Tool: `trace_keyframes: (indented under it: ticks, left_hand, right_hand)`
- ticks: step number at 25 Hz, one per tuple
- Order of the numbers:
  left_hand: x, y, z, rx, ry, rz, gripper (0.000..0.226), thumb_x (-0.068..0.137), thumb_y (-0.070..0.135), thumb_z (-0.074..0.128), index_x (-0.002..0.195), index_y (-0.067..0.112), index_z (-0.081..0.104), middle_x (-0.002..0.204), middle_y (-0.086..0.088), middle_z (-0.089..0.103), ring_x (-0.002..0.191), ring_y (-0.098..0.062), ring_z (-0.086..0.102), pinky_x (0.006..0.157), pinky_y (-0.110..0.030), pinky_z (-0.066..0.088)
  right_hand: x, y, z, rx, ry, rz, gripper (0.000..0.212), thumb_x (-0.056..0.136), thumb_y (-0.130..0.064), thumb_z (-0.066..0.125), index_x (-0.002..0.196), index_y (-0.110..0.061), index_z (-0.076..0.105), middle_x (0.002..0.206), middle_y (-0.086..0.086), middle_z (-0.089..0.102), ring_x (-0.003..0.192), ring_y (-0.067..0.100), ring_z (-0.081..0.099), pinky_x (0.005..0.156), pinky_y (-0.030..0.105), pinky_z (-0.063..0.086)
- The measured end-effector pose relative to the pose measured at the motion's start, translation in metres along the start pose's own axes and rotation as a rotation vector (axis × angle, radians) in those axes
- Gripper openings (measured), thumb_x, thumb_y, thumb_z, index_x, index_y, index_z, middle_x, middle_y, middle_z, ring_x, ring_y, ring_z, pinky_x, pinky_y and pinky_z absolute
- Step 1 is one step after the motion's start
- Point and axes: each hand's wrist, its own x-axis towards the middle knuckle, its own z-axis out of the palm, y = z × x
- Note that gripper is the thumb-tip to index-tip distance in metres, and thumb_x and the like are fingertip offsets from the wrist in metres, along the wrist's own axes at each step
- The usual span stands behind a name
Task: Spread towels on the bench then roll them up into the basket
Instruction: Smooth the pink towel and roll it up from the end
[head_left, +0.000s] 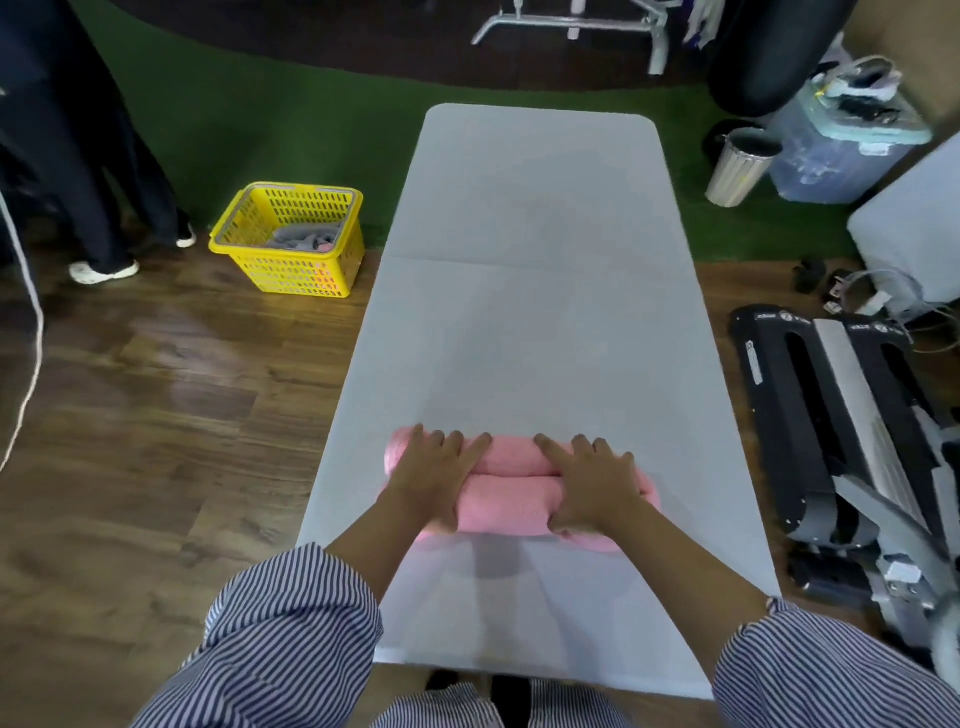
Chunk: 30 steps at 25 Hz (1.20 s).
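A pink towel (511, 486) lies across the near part of the grey bench (524, 270), rolled into a thick double roll. My left hand (436, 478) lies flat on its left part with straight fingers pointing away from me. On the right part, my right hand (592, 483) presses down the same way. Both thumbs reach down the roll's near side. The yellow basket (244, 228) stands on the floor left of the bench and holds grey cloth (304, 238).
Another person's legs (104, 171) stand at far left beside a white cord (31, 322). Right of the bench are black and grey exercise equipment (841, 431), a bin (740, 166), a clear storage box (841, 150) and another grey bench (914, 244).
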Motion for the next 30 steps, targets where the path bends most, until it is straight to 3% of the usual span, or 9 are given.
trace_keyframes:
  ticks: [4, 9, 12, 18, 22, 25, 28, 30]
  left_hand:
    - [-0.010, -0.007, 0.003, -0.013, 0.004, -0.086, 0.103, 0.063, 0.045, 0.072, 0.145, 0.024, 0.014, 0.123, -0.006, 0.049, 0.103, -0.027, 0.052, 0.087, -0.040, 0.039]
    - [-0.036, -0.052, 0.014, 0.003, 0.116, -0.132, 0.101, 0.055, 0.041, 0.073, 0.139, 0.019, 0.022, 0.111, -0.010, 0.057, 0.097, -0.029, 0.056, 0.094, -0.043, 0.041]
    - [-0.069, -0.106, 0.027, 0.016, 0.156, -0.163, 0.105, 0.044, 0.040, 0.075, 0.134, 0.018, 0.024, 0.104, -0.012, 0.061, 0.091, -0.031, 0.057, 0.089, -0.042, 0.046]
    - [-0.189, -0.236, 0.045, 0.060, 0.063, -0.314, 0.106, 0.060, 0.051, 0.071, 0.147, 0.020, 0.018, 0.130, -0.011, 0.046, 0.114, -0.031, 0.046, 0.101, -0.040, 0.033]
    - [-0.258, -0.316, 0.073, 0.055, 0.004, -0.394, 0.113, 0.047, 0.051, 0.076, 0.138, 0.022, 0.018, 0.120, -0.011, 0.053, 0.104, -0.030, 0.052, 0.095, -0.042, 0.040]
    - [-0.272, -0.365, 0.085, 0.068, -0.012, -0.398, 0.111, 0.048, 0.048, 0.075, 0.140, 0.021, 0.019, 0.118, -0.009, 0.052, 0.104, -0.029, 0.051, 0.092, -0.040, 0.039]
    - [-0.258, -0.401, 0.087, 0.068, -0.013, -0.415, 0.114, 0.033, 0.050, 0.077, 0.133, 0.020, 0.029, 0.103, -0.009, 0.061, 0.088, -0.029, 0.057, 0.081, -0.041, 0.047]
    - [-0.234, -0.428, 0.091, 0.045, -0.008, -0.374, 0.112, 0.043, 0.051, 0.075, 0.138, 0.020, 0.024, 0.112, -0.008, 0.058, 0.097, -0.030, 0.056, 0.088, -0.042, 0.044]
  right_hand:
    - [0.017, -0.005, -0.010, -0.048, 0.061, -0.100, 0.099, 0.062, -0.058, 0.062, 0.141, -0.045, 0.004, 0.131, 0.004, 0.039, 0.120, 0.028, 0.039, 0.092, 0.048, 0.039]
    - [0.036, -0.051, -0.023, -0.052, 0.175, -0.173, 0.097, 0.059, -0.058, 0.062, 0.139, -0.043, 0.010, 0.122, 0.005, 0.046, 0.111, 0.028, 0.044, 0.084, 0.044, 0.040]
    - [0.047, -0.110, -0.035, -0.070, 0.234, -0.233, 0.097, 0.057, -0.057, 0.065, 0.138, -0.040, 0.013, 0.118, 0.005, 0.048, 0.106, 0.028, 0.046, 0.081, 0.042, 0.040]
    - [0.066, -0.287, -0.051, -0.017, 0.278, -0.380, 0.101, 0.053, -0.049, 0.068, 0.138, -0.038, 0.017, 0.120, 0.005, 0.048, 0.107, 0.027, 0.046, 0.077, 0.038, 0.037]
    - [0.079, -0.397, -0.051, 0.028, 0.262, -0.470, 0.102, 0.050, -0.049, 0.070, 0.136, -0.038, 0.016, 0.124, 0.004, 0.048, 0.112, 0.027, 0.046, 0.082, 0.042, 0.040]
    - [0.096, -0.442, -0.062, 0.027, 0.260, -0.481, 0.102, 0.052, -0.050, 0.071, 0.137, -0.038, 0.015, 0.126, 0.004, 0.047, 0.113, 0.028, 0.045, 0.085, 0.043, 0.039]
    - [0.129, -0.461, -0.078, -0.008, 0.253, -0.466, 0.104, 0.055, -0.051, 0.071, 0.140, -0.039, 0.011, 0.129, 0.004, 0.045, 0.116, 0.028, 0.044, 0.089, 0.045, 0.038]
    - [0.159, -0.466, -0.091, 0.004, 0.246, -0.442, 0.105, 0.057, -0.054, 0.070, 0.141, -0.038, 0.010, 0.130, 0.004, 0.044, 0.118, 0.028, 0.042, 0.091, 0.047, 0.037]
